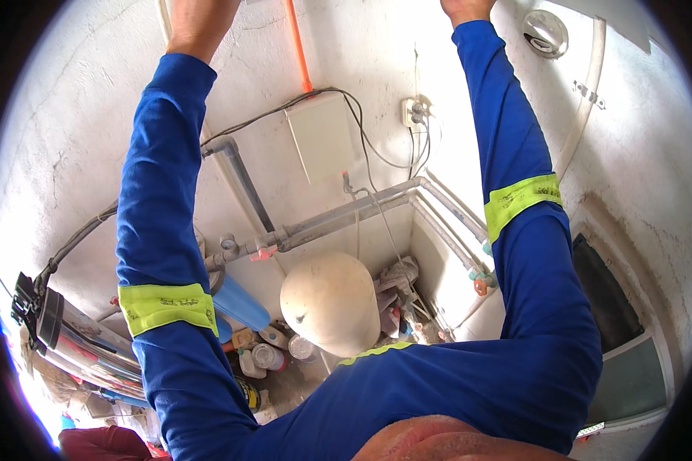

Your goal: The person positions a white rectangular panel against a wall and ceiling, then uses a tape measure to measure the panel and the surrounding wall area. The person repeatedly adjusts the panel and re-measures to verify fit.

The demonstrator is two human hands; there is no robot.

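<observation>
Both arms, in blue sleeves with yellow-green bands, reach up along a white wall. My left hand is cut off by the top edge; the wrist and the back of the hand show, but the fingers are outside the picture. A pale pipe runs up the wall beside it, and an orange conduit stands to its right. Of my right hand only the wrist and heel show at the top edge, with the fingers also out of sight. Whatever either hand holds or touches is hidden.
Below the conduit sits a beige box, with cables and a socket to its right. Grey pipes cross the wall above a cream tank. Blue filter housings and bottles are lower left; a window is at right.
</observation>
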